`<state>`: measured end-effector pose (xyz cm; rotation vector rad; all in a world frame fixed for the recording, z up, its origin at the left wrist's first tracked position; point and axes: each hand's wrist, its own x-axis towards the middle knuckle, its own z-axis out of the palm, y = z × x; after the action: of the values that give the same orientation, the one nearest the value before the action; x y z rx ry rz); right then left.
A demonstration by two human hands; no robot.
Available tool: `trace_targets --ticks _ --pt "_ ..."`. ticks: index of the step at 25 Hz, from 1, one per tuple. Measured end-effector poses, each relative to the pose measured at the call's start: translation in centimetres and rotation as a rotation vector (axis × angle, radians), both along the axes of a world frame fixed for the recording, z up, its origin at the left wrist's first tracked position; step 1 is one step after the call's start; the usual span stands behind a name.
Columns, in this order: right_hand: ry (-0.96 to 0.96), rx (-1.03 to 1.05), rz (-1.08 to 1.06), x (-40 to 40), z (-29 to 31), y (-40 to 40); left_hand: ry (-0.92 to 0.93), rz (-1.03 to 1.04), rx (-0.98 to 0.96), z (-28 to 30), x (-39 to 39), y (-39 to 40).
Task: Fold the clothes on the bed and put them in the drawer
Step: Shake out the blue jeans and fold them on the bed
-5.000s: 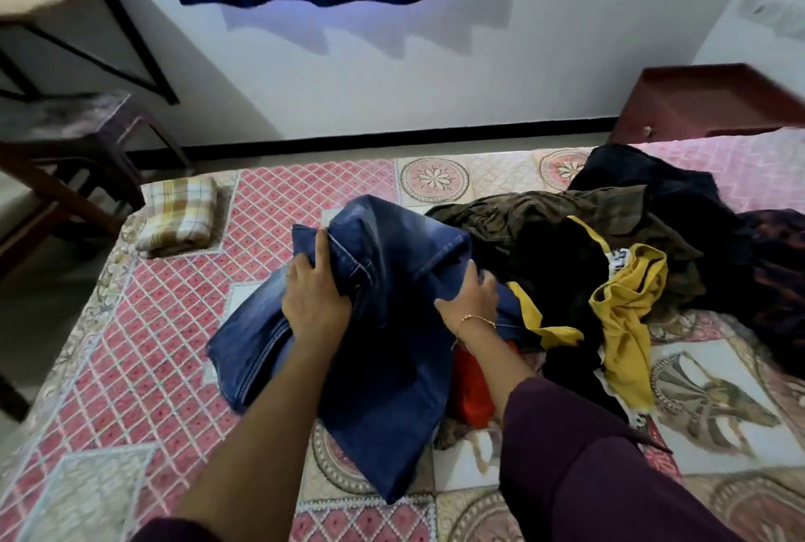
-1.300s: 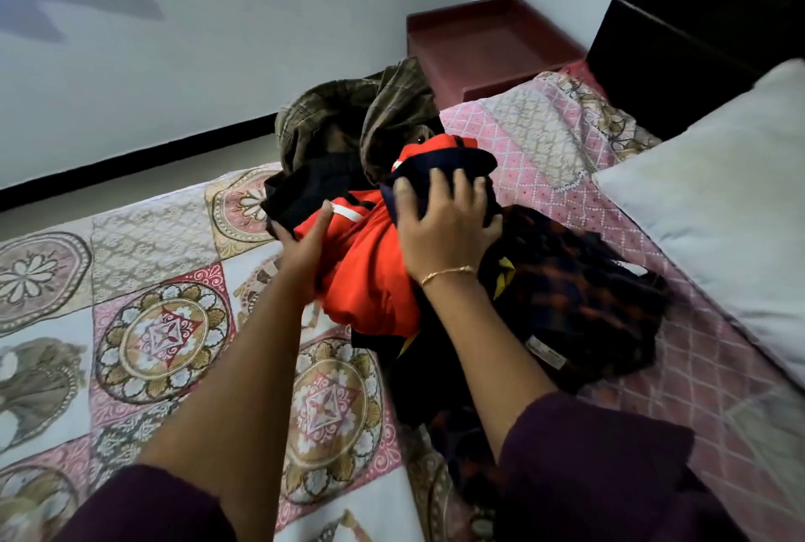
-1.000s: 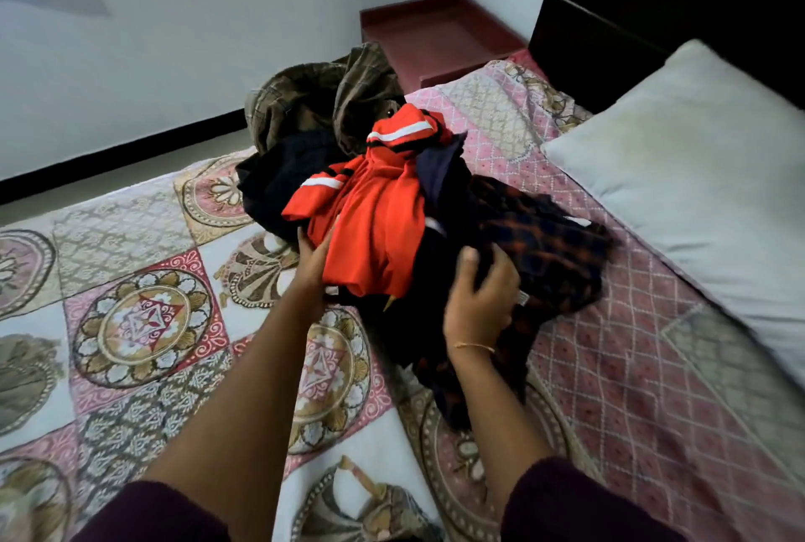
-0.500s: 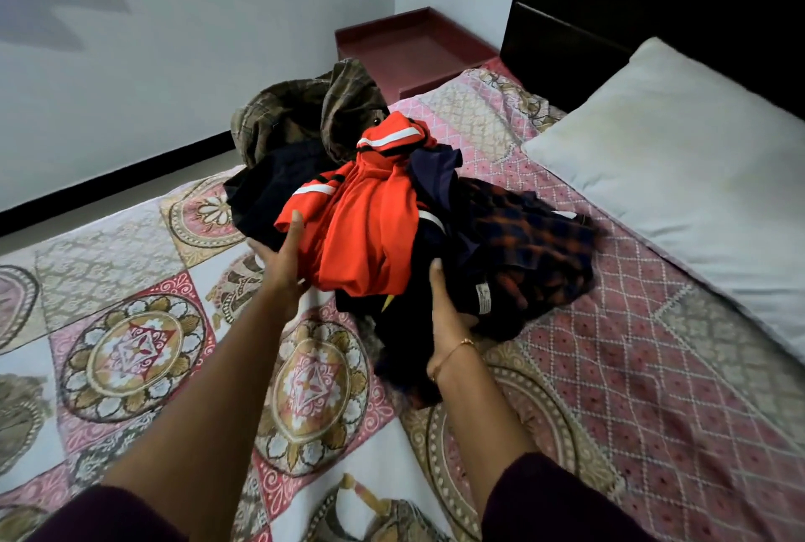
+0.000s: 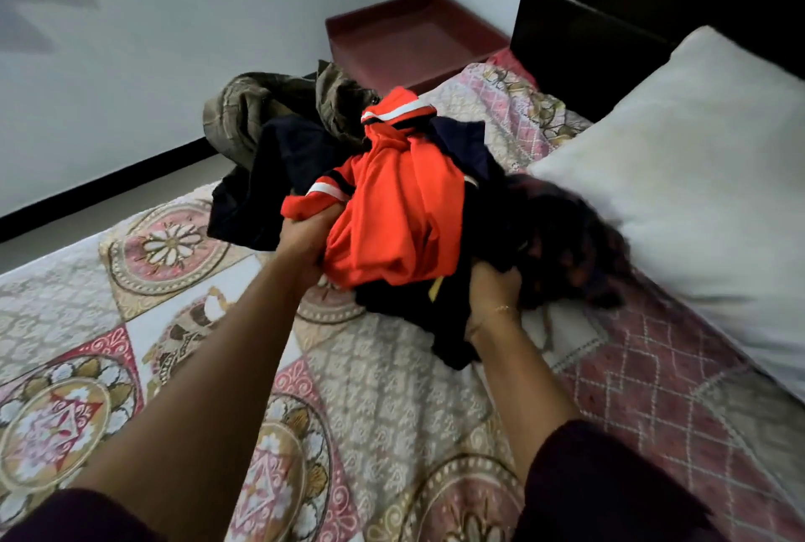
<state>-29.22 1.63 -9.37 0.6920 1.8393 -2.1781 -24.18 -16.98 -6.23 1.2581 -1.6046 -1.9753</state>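
Left hand clenched on orange jersey atop clothes heap beside white pillow | right hand bunching dark garment beneath | soft, light, floppy; likely tangled, best taken at hem or shoulders.

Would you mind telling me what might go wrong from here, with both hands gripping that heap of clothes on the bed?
1. The left hand grips the orange garment while the right hand grips dark clothing beneath it, so lifting may drag several tangled pieces together.
2. The dark plaid garment is blurred and lies against the pillow; it may slide off or drag the pillow.
3. The olive garment sits near the bed's edge and might fall.
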Motion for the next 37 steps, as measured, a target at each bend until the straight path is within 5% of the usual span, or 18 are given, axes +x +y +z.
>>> trace_targets --ticks 3,7,15,18,28,33,37 --pt "0.171 0.054 -0.033 -7.1 1.4 2.3 -0.006 -0.115 -0.054 1.3 -5.3 2.6" --pt "0.125 0.212 0.028 -12.2 -1.8 5.0 -0.070 -0.137 -0.171 -0.8 -9.9 5.4" --pt "0.046 0.549 0.170 -11.1 -1.3 5.7 -0.210 -0.079 -0.299 -2.2 -8.8 6.6" --pt "0.065 0.669 0.179 -7.2 0.2 5.0 -0.123 -0.127 -0.250 -2.2 -5.4 6.8" --pt "0.391 0.944 0.470 14.5 4.4 1.3 -0.223 -0.360 -0.720 1.5 14.3 9.3" --pt "0.489 0.903 0.621 30.8 6.6 -3.4 -0.251 -0.320 -0.884 3.7 33.4 4.6" --pt "0.553 0.819 0.816 46.8 7.3 -10.4 -0.450 -0.198 -0.967 5.2 52.8 -2.4"
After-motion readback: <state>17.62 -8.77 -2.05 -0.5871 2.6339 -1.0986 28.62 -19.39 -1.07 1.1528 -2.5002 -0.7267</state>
